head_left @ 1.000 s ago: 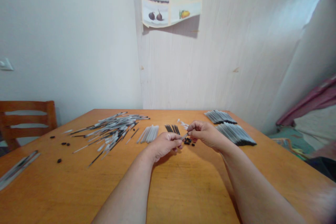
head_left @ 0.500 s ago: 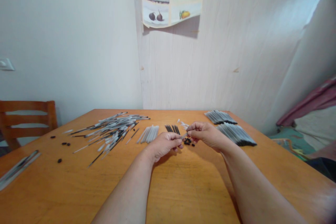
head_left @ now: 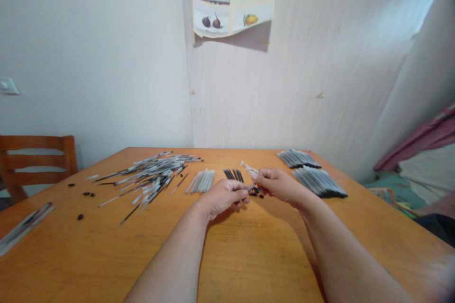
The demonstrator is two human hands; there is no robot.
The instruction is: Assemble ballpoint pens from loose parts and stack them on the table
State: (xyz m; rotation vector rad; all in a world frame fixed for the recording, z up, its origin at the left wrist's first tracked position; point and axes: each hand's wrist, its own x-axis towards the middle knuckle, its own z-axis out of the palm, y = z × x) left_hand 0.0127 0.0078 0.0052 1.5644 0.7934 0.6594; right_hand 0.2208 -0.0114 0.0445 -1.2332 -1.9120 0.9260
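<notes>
Your left hand (head_left: 227, 194) pinches a slim grey tube (head_left: 250, 187), and your right hand (head_left: 277, 182) has its fingertips closed on the other end; I cannot tell what is inside it. Small black pieces (head_left: 261, 196) lie just beside the grip, dark rods (head_left: 233, 175) just beyond. White tubes (head_left: 201, 182) lie left of it, a loose pile (head_left: 156, 170) farther left, and rows of dark-ended tubes (head_left: 320, 181) right.
</notes>
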